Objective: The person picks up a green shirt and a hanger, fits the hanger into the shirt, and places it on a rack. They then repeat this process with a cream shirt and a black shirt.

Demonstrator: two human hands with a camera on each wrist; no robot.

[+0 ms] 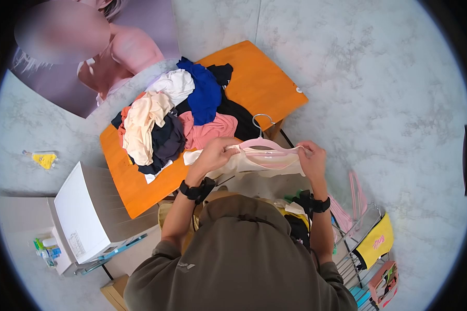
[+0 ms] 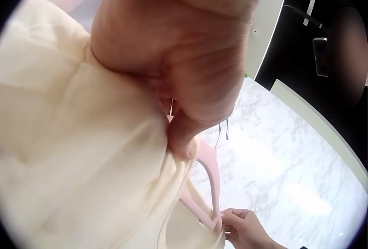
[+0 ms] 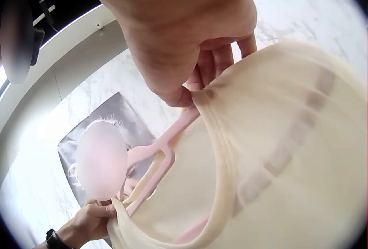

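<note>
A cream shirt (image 1: 244,165) hangs between both hands with a pink clothes hanger (image 1: 260,143) inside its neckline. The hanger's metal hook points up and away from the person. My left hand (image 1: 216,155) pinches the shirt at one side of the neck, thumb pressed on the fabric over the hanger's arm. On the opposite side, my right hand (image 1: 312,158) pinches the neckline between thumb and fingers. In the right wrist view the round collar (image 3: 215,163) falls open around the pink hanger, and dark print shows faintly through the cloth.
An orange table (image 1: 264,72) ahead bears a heap of crumpled clothes, including a blue garment (image 1: 205,93) and a pink one (image 1: 210,129). A wire rack (image 1: 355,249) with a yellow cloth (image 1: 376,242) stands at right. A white box (image 1: 80,217) is at left.
</note>
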